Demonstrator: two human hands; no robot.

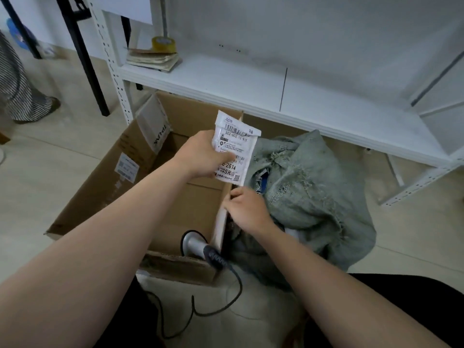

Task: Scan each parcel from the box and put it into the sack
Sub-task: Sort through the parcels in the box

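Head view, single entry.

Parcel (pixel 236 146): flat white mailer bag with its printed label and barcode facing the camera. It is held upright in the air above the far right part of the box, just beside the sack, and touches neither.

Left grip (pixel 203 156): closed on the parcel's left edge, thumb across the label and fingers behind it.

Right grip (pixel 247 209): lower and nearer, at the rim of the box's right wall where the sack presses against it. The fingers are bent. Whether they pinch cardboard, sackcloth or nothing cannot be told.

Box (pixel 105 187): large brown carton on the floor with its flaps open, a white label on its left outer wall and bare cardboard visible inside.

Sack (pixel 308 187): grey-green woven cloth, frayed at the mouth, slumped on the floor against the box's right side. White and blue items show in its opening.

Scanner (pixel 194 244): grey head lying inside the box's near right corner, with the dark handle resting over the near wall. Its black cable (pixel 236 285) loops down onto the floor.

Shelf (pixel 226 81): white metal rack behind the box and sack. It carries a roll of yellowish tape (pixel 163 43) and a stack of worn papers (pixel 153 60) at its left end.

Striped cloth (pixel 15 79): at the far left edge, beside black legs (pixel 82 59).
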